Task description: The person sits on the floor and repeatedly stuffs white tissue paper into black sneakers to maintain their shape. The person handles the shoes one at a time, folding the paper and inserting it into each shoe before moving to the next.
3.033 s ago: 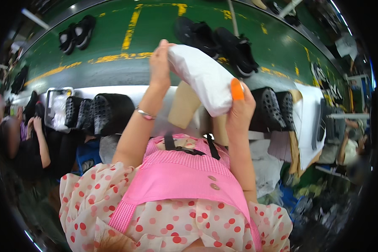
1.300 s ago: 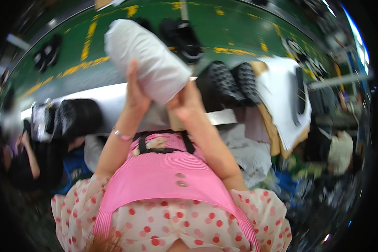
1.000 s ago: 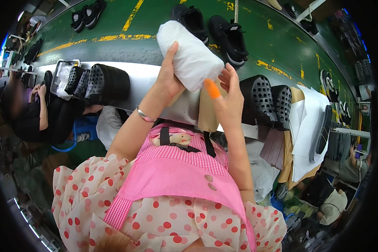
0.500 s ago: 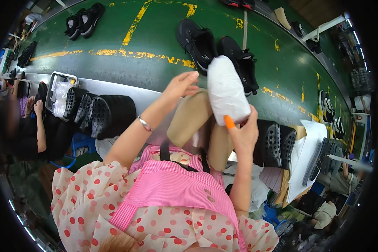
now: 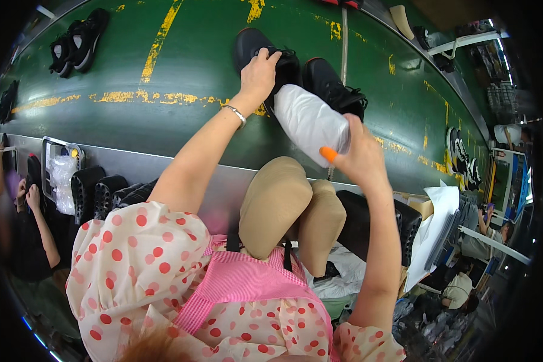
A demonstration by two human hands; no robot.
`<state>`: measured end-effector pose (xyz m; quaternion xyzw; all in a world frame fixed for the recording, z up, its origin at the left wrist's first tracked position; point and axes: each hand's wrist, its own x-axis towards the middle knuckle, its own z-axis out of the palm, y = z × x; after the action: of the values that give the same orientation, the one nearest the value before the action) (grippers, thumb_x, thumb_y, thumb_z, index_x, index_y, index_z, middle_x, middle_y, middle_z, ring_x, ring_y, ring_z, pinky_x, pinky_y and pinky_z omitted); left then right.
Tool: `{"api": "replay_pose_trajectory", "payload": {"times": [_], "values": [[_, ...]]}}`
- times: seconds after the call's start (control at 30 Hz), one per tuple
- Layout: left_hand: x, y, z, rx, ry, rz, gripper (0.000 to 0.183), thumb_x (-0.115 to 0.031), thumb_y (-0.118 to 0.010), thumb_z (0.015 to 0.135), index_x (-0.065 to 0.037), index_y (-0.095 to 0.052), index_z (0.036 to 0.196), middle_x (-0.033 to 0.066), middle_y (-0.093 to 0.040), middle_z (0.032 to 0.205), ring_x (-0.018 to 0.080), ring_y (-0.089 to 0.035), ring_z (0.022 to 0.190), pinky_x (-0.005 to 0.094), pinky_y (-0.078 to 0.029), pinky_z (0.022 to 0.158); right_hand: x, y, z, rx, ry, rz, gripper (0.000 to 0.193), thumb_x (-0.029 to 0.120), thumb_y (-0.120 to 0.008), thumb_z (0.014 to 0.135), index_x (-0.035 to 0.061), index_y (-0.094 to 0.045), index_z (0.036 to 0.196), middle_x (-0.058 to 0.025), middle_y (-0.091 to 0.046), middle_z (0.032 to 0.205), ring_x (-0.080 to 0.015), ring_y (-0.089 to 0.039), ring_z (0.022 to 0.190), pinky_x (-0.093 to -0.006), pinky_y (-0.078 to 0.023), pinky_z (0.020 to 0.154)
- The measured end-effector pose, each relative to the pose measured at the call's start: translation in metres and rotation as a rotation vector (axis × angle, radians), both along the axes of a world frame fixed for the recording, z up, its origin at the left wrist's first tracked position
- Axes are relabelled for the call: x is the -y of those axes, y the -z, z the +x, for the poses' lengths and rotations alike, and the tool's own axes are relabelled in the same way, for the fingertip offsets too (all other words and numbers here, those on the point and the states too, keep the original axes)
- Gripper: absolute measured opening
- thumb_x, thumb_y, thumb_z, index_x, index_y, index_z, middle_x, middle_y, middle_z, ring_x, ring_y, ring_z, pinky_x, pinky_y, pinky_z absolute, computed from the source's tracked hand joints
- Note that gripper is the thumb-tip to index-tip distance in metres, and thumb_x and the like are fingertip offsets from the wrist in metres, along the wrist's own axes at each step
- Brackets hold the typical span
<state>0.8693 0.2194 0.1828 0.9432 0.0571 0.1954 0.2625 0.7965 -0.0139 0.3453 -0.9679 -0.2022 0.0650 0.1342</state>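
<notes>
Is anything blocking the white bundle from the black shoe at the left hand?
Nothing visible. The white bundle, in the right hand, overlaps the black shoe in view; the left hand rests near its laces.

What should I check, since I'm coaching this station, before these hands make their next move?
1. Right hand gripping the white bundle: ok.
2. Left hand at the left black shoe: ok, fingers by its opening.
3. Orange thumb cover on the right thumb: ok.
4. Right black shoe free of both hands: ok.
5. White bundle clear of both shoes: cannot tell, they overlap in view.
6. Left black shoe's opening fully visible: not ok, partly hidden.
</notes>
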Motion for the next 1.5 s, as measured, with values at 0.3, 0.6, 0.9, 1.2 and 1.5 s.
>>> {"api": "replay_pose_trajectory", "payload": {"times": [0.3, 0.6, 0.9, 1.2, 1.5], "values": [[-0.022, -0.006, 0.003, 0.028, 0.150, -0.011, 0.038, -0.004, -0.056, 0.084, -0.011, -0.061, 0.121, 0.0101, -0.052, 0.095, 0.0321, -0.061, 0.083, 0.0425, -0.052, 0.071, -0.054, -0.005, 0.069, -0.062, -0.083, -0.163, 0.064, 0.039, -0.079, 0.064, -0.0009, -0.054, 0.107, -0.0207, -0.066, 0.092, -0.0358, -0.064, 0.092, -0.0424, -0.051, 0.078], [-0.019, -0.012, 0.006, -0.039, 0.085, -0.204, 0.037, -0.004, -0.060, 0.082, -0.010, -0.064, 0.118, 0.0113, -0.055, 0.094, 0.0316, -0.061, 0.085, 0.0426, -0.051, 0.075, -0.104, 0.087, 0.077, 0.329, -0.097, -0.160, 0.063, 0.033, -0.086, 0.058, 0.0018, -0.053, 0.102, -0.0163, -0.063, 0.084, -0.0336, -0.065, 0.079, -0.0396, -0.055, 0.063], [-0.009, -0.008, 0.015, -0.095, 0.112, -0.385, 0.037, 0.000, -0.058, 0.078, -0.008, -0.068, 0.113, 0.0110, -0.054, 0.086, 0.0293, -0.058, 0.078, 0.0381, -0.049, 0.072, -0.127, 0.132, 0.063, 0.179, 0.259, -0.039, 0.057, 0.029, -0.085, 0.065, 0.0014, -0.048, 0.099, -0.0178, -0.060, 0.089, -0.0358, -0.065, 0.080, -0.0431, -0.055, 0.063], [-0.016, -0.008, 0.013, -0.161, 0.189, -0.409, 0.034, -0.007, -0.061, 0.080, -0.011, -0.068, 0.113, 0.0100, -0.057, 0.095, 0.0299, -0.060, 0.089, 0.0381, -0.051, 0.080, -0.130, 0.135, 0.071, 0.072, 0.321, 0.028, 0.053, 0.028, -0.084, 0.066, 0.0006, -0.053, 0.099, -0.0180, -0.060, 0.093, -0.0350, -0.065, 0.082, -0.0438, -0.054, 0.065], [-0.023, -0.007, -0.020, -0.526, 0.055, -0.316, 0.097, -0.030, -0.083, 0.066, 0.007, -0.032, 0.139, 0.0262, -0.047, 0.131, 0.0379, -0.050, 0.121, 0.0407, -0.045, 0.099, -0.091, 0.140, 0.055, -0.035, 0.397, 0.284, 0.060, 0.009, -0.075, 0.076, -0.0044, -0.049, 0.128, -0.0226, -0.059, 0.122, -0.0332, -0.062, 0.108, -0.0374, -0.051, 0.086]]}}
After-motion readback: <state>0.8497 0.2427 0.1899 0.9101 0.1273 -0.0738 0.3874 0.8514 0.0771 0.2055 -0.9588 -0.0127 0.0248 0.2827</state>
